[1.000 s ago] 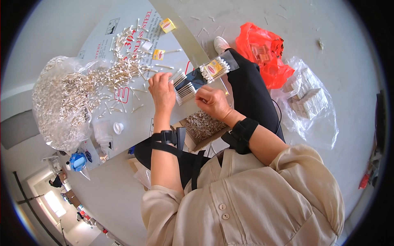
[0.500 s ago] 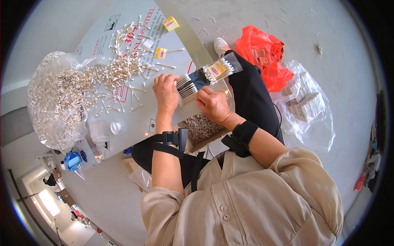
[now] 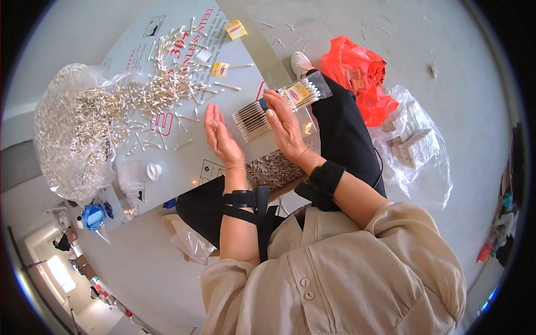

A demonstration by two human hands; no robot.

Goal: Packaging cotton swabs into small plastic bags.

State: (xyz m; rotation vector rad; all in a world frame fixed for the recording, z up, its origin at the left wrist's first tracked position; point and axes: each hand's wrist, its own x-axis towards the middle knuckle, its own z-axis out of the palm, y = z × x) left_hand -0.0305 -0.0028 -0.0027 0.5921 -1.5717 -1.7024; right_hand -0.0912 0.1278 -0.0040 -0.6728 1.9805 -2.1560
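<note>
Two hands face each other, and the row of cotton swabs (image 3: 251, 121) lies on the table (image 3: 187, 163) between them. Your left hand (image 3: 224, 143) is empty, its long fingers close together. The row is near it, at two o'clock. Your right hand (image 3: 288, 133) is open, with the thumb a bit apart. I cannot tell if its fingertips touch the row. The packet of swabs (image 3: 304, 94), with its yellow label, is just past them, toward one o'clock.

If one palm pushes too hard, the row could bend or fan out. If your right wrist swings to one o'clock, it might knock the packet askew. Stray swabs could drop off the near edge into the carton of swabs (image 3: 274, 170), at seven o'clock from your right hand.
</note>
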